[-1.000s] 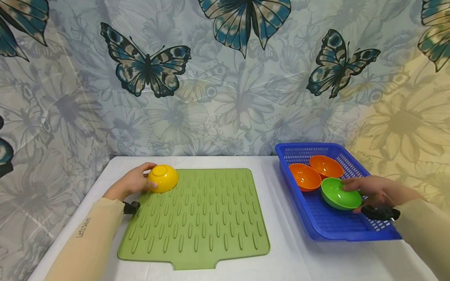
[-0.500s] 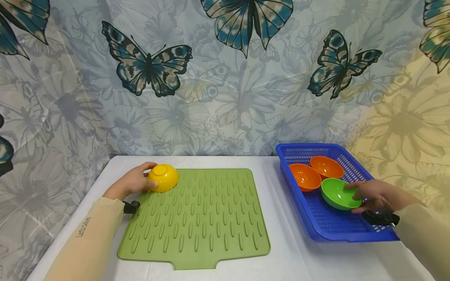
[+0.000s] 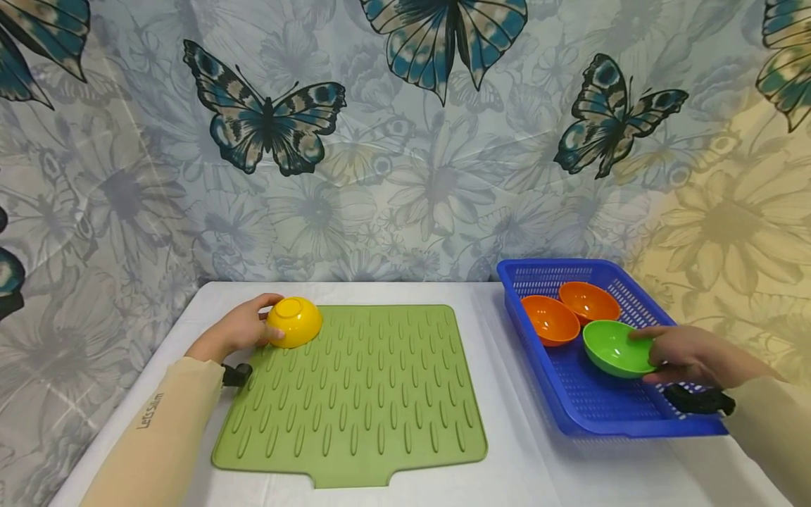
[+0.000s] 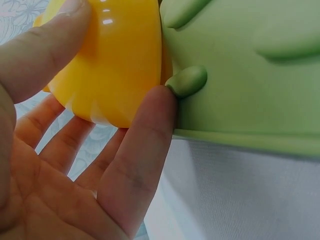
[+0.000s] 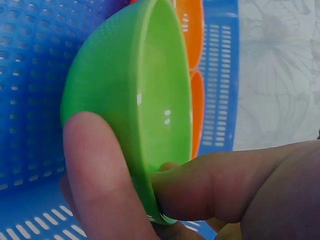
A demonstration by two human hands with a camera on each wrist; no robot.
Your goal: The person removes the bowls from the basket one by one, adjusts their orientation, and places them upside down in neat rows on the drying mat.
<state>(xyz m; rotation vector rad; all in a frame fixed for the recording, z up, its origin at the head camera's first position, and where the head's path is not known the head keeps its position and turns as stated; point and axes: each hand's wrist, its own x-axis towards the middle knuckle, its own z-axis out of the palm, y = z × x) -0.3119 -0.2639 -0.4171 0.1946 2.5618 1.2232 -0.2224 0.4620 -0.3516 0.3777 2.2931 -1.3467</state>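
My left hand holds a yellow bowl, which lies upside down on the far left corner of a green ridged mat. In the left wrist view the thumb rests on the side of the yellow bowl, with the other fingers around its lower edge. Over the blue basket, my right hand pinches the rim of a green bowl that faces up. The right wrist view shows that rim between thumb and fingers, the green bowl tilted there. Whether it touches the basket floor I cannot tell.
Two orange bowls, one nearer and one farther back, sit mouth up in the basket beside the green bowl. A white cloth covers the table under mat and basket. Behind hangs a butterfly-print backdrop.
The right hand and the green bowl have shifted slightly to the right, a little away from the nearer orange bowl. The left hand and yellow bowl stay in place.
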